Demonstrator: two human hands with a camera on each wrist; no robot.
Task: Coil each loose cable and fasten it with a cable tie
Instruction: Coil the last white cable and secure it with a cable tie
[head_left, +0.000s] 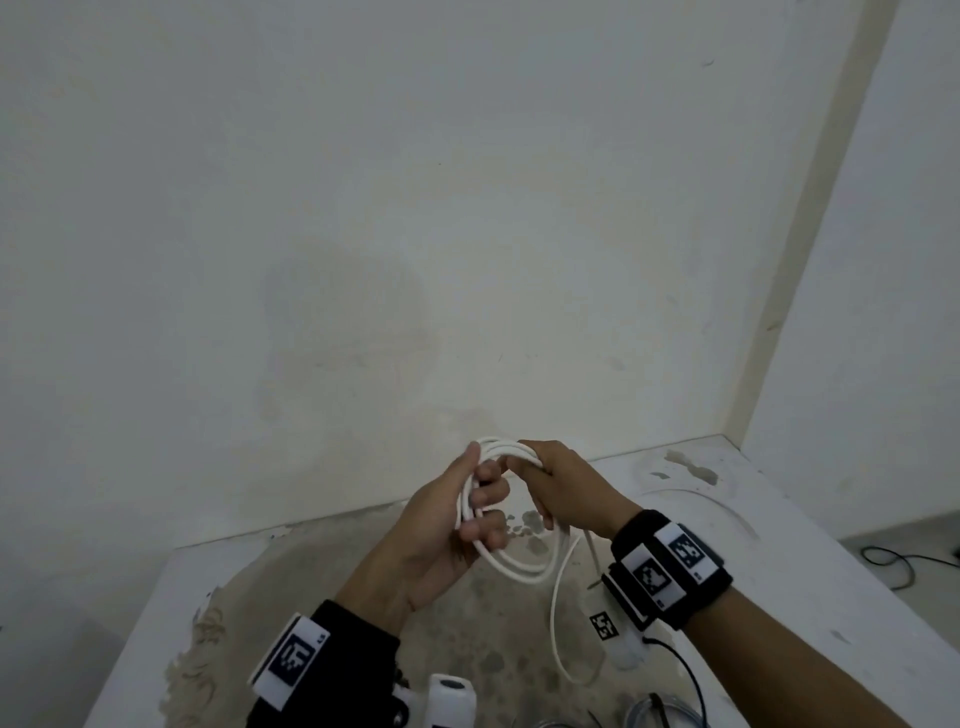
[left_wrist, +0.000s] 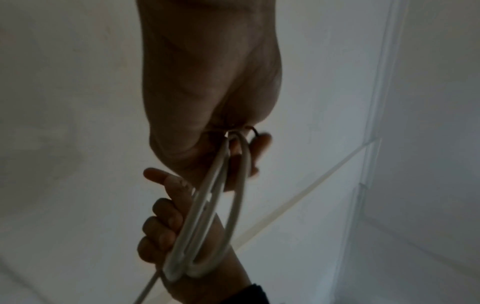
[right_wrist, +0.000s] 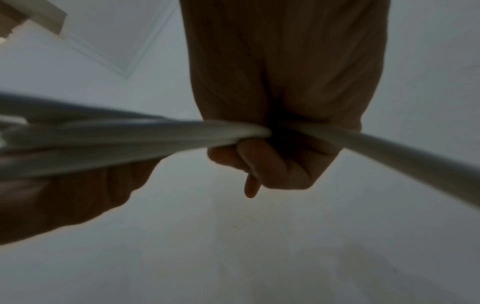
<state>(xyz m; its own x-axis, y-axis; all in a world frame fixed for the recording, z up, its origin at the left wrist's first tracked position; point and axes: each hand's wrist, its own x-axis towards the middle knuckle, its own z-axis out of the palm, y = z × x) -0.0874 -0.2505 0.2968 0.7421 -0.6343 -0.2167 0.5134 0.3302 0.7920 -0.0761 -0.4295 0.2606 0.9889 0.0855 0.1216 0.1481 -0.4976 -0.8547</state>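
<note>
A white cable (head_left: 524, 569) is wound into a coil of several loops, held above the table between both hands. My left hand (head_left: 447, 525) grips the left side of the coil, fingers curled round the strands. My right hand (head_left: 558, 488) grips the top right of the coil, fingers curled over it. A loose tail of the cable (head_left: 556, 618) hangs from the coil down to the table. The left wrist view shows the coil (left_wrist: 221, 205) edge-on between my hands. Close up in the right wrist view, the strands (right_wrist: 155, 133) run through my right fist (right_wrist: 270, 156). No cable tie shows.
The worn white table (head_left: 260, 571) meets a white wall at its far edge, with a corner at the right. A black wire (head_left: 680, 670) and a clear coiled cable (head_left: 644, 712) lie near the front edge. Another black cable (head_left: 893, 564) lies on the floor at right.
</note>
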